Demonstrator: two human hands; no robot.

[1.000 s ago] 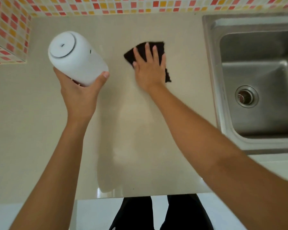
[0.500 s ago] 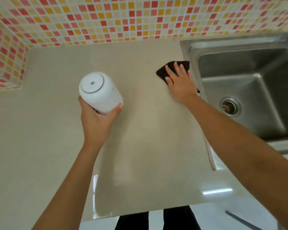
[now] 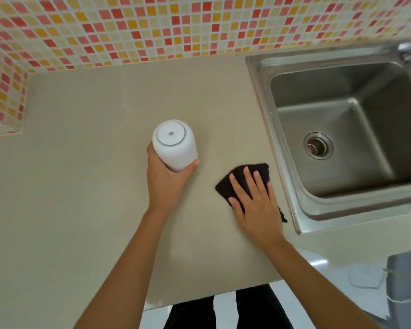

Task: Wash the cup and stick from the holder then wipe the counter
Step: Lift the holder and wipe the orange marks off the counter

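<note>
My left hand (image 3: 164, 180) grips a white rounded holder (image 3: 173, 144) upside down, its flat base with a small hole facing up, lifted above the beige counter (image 3: 86, 191). My right hand (image 3: 255, 200) lies flat with spread fingers on a dark cloth (image 3: 243, 178), pressing it on the counter just left of the sink's rim. No cup or stick shows in this view.
A steel sink (image 3: 342, 143) with a round drain (image 3: 318, 145) fills the right side. Mosaic tile walls (image 3: 152, 29) close the counter at the back and left. The counter's front edge runs near my legs; a grey object (image 3: 406, 281) sits at the lower right.
My right hand has slid the cloth from the back of the counter toward me along the sink's edge. The left hand keeps the holder raised.
</note>
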